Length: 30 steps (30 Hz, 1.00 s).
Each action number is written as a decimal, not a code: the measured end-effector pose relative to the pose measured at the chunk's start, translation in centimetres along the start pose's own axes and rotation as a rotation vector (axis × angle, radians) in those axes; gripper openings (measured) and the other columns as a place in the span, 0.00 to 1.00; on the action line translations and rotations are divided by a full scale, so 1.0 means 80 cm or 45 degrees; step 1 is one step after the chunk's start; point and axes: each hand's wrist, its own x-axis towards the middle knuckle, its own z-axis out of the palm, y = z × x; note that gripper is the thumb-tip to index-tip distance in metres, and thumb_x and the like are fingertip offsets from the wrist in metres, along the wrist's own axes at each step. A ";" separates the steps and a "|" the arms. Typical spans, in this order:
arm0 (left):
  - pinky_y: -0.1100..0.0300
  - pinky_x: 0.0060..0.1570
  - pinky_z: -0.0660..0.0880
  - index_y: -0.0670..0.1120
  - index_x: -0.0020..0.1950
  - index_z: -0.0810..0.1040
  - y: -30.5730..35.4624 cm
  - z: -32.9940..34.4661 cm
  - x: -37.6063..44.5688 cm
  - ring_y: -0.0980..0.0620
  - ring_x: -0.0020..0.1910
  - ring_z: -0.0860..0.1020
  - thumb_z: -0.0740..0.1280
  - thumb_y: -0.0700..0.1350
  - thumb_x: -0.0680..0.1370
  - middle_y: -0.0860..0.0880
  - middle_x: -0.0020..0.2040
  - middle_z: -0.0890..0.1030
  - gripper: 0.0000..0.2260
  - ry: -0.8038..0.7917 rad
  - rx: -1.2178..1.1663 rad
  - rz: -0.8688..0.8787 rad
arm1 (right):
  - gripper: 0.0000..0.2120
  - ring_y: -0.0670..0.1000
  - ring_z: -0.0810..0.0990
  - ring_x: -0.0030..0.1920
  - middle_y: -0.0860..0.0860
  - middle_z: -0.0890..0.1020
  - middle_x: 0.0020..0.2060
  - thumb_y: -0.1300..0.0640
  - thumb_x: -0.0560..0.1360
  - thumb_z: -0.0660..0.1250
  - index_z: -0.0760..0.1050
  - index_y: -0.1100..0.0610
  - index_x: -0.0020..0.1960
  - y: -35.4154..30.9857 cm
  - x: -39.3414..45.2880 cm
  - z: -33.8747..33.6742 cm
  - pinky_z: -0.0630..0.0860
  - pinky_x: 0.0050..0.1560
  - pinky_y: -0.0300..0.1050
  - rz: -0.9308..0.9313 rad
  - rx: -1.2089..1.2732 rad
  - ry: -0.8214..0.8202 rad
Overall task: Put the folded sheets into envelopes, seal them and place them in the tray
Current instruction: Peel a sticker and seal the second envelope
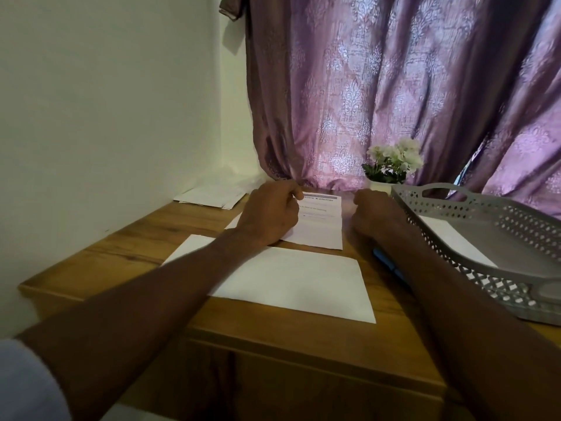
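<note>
Only one thing carries readable print: the printed sheet [315, 221] lying on the table [127, 253]. Near its far edge runs a dark header bar, too blurred to read. Directly below the bar stands a bold heading, partly hidden by the left hand [270, 212]; the visible letters read "…me Exterior", the first word being cut off. Lower on the same sheet are several lines of smaller print, all too small and blurred to make out. The white envelope [282, 284] nearer the camera shows a blank face with no writing, address or stamp that can be read.
</note>
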 end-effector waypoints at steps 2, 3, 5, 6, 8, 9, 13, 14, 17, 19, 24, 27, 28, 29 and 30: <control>0.53 0.55 0.79 0.48 0.54 0.84 -0.001 0.000 0.002 0.52 0.50 0.79 0.67 0.41 0.81 0.50 0.52 0.85 0.07 0.030 -0.007 0.011 | 0.09 0.59 0.80 0.55 0.57 0.81 0.54 0.57 0.78 0.68 0.75 0.58 0.57 0.000 0.001 -0.001 0.76 0.51 0.50 -0.022 0.022 0.087; 0.54 0.55 0.79 0.48 0.54 0.84 -0.002 0.000 0.003 0.53 0.49 0.78 0.67 0.40 0.80 0.50 0.51 0.84 0.07 0.043 -0.008 0.025 | 0.08 0.59 0.80 0.54 0.57 0.81 0.53 0.57 0.78 0.68 0.75 0.57 0.55 0.001 0.003 -0.001 0.75 0.50 0.49 -0.024 0.052 0.146; 0.57 0.54 0.77 0.47 0.54 0.83 -0.002 0.000 0.004 0.55 0.48 0.77 0.68 0.40 0.80 0.52 0.51 0.83 0.06 0.053 -0.017 0.047 | 0.08 0.58 0.80 0.54 0.57 0.81 0.54 0.59 0.78 0.67 0.77 0.59 0.57 0.001 0.007 -0.004 0.73 0.49 0.47 -0.012 0.281 0.217; 0.59 0.54 0.77 0.48 0.54 0.83 -0.003 -0.002 0.005 0.56 0.48 0.76 0.68 0.40 0.80 0.54 0.50 0.82 0.06 0.052 -0.021 0.043 | 0.11 0.57 0.80 0.55 0.55 0.81 0.56 0.59 0.79 0.67 0.77 0.59 0.60 -0.002 0.010 -0.006 0.72 0.50 0.45 0.000 0.459 0.217; 0.64 0.53 0.75 0.48 0.55 0.82 -0.003 -0.001 0.007 0.58 0.48 0.76 0.69 0.41 0.81 0.56 0.50 0.80 0.06 0.038 -0.068 -0.002 | 0.15 0.55 0.81 0.55 0.52 0.82 0.56 0.56 0.77 0.68 0.78 0.57 0.63 -0.010 0.009 -0.012 0.75 0.57 0.45 0.033 0.845 0.127; 0.66 0.53 0.73 0.49 0.56 0.82 -0.002 -0.001 0.008 0.58 0.47 0.75 0.68 0.42 0.82 0.56 0.50 0.80 0.05 0.027 -0.108 -0.038 | 0.17 0.55 0.82 0.55 0.53 0.83 0.56 0.56 0.75 0.69 0.78 0.55 0.63 -0.017 0.009 -0.015 0.77 0.59 0.48 0.053 1.014 0.077; 0.62 0.57 0.72 0.46 0.59 0.82 0.001 -0.004 0.015 0.53 0.51 0.78 0.63 0.49 0.85 0.52 0.53 0.83 0.11 -0.004 -0.245 -0.190 | 0.20 0.57 0.80 0.59 0.56 0.83 0.58 0.66 0.73 0.72 0.81 0.55 0.64 -0.043 -0.002 -0.023 0.76 0.51 0.47 0.034 1.295 -0.195; 0.59 0.58 0.74 0.45 0.59 0.83 0.000 -0.005 0.017 0.51 0.52 0.80 0.62 0.50 0.86 0.50 0.53 0.84 0.13 -0.015 -0.309 -0.225 | 0.19 0.57 0.80 0.60 0.55 0.83 0.58 0.66 0.73 0.73 0.81 0.55 0.63 -0.048 -0.006 -0.024 0.76 0.49 0.47 0.014 1.317 -0.243; 0.52 0.61 0.77 0.46 0.57 0.85 -0.003 -0.009 0.019 0.49 0.52 0.82 0.61 0.52 0.86 0.50 0.51 0.86 0.15 -0.058 -0.521 -0.300 | 0.17 0.55 0.81 0.60 0.53 0.85 0.56 0.66 0.73 0.73 0.81 0.55 0.60 -0.053 -0.011 -0.023 0.76 0.51 0.48 0.001 1.399 -0.341; 0.48 0.62 0.78 0.46 0.56 0.86 -0.004 -0.010 0.019 0.49 0.53 0.83 0.62 0.52 0.85 0.50 0.50 0.86 0.15 -0.092 -0.588 -0.320 | 0.16 0.55 0.82 0.59 0.53 0.86 0.54 0.66 0.73 0.73 0.81 0.53 0.58 -0.052 -0.008 -0.020 0.76 0.51 0.49 0.018 1.419 -0.371; 0.46 0.62 0.79 0.46 0.55 0.86 -0.002 -0.012 0.021 0.49 0.52 0.83 0.70 0.47 0.81 0.49 0.49 0.87 0.07 -0.113 -0.670 -0.330 | 0.14 0.55 0.84 0.57 0.54 0.88 0.51 0.65 0.74 0.71 0.82 0.53 0.58 -0.047 -0.003 -0.017 0.76 0.49 0.47 0.096 1.477 -0.373; 0.52 0.59 0.80 0.49 0.51 0.86 -0.003 -0.012 0.020 0.62 0.42 0.83 0.73 0.45 0.79 0.55 0.44 0.86 0.03 -0.114 -0.680 -0.306 | 0.14 0.55 0.84 0.57 0.55 0.87 0.51 0.65 0.73 0.71 0.83 0.54 0.57 -0.048 -0.004 -0.018 0.78 0.48 0.47 0.091 1.430 -0.369; 0.52 0.59 0.80 0.50 0.51 0.86 -0.003 -0.012 0.019 0.62 0.41 0.82 0.73 0.44 0.79 0.56 0.44 0.85 0.02 -0.114 -0.677 -0.304 | 0.14 0.55 0.84 0.57 0.56 0.87 0.52 0.64 0.74 0.71 0.82 0.54 0.57 -0.049 -0.005 -0.018 0.78 0.48 0.47 0.084 1.412 -0.376; 0.52 0.60 0.80 0.50 0.51 0.86 -0.003 -0.012 0.020 0.61 0.42 0.82 0.73 0.44 0.79 0.57 0.44 0.85 0.02 -0.112 -0.673 -0.305 | 0.13 0.55 0.84 0.57 0.56 0.87 0.52 0.64 0.74 0.71 0.82 0.55 0.58 -0.049 -0.006 -0.018 0.79 0.48 0.47 0.078 1.395 -0.380; 0.51 0.61 0.80 0.50 0.51 0.85 -0.003 -0.012 0.019 0.59 0.43 0.82 0.73 0.45 0.79 0.57 0.44 0.85 0.02 -0.112 -0.668 -0.308 | 0.13 0.55 0.84 0.57 0.56 0.86 0.53 0.63 0.75 0.71 0.82 0.55 0.58 -0.049 -0.006 -0.017 0.79 0.48 0.47 0.070 1.377 -0.376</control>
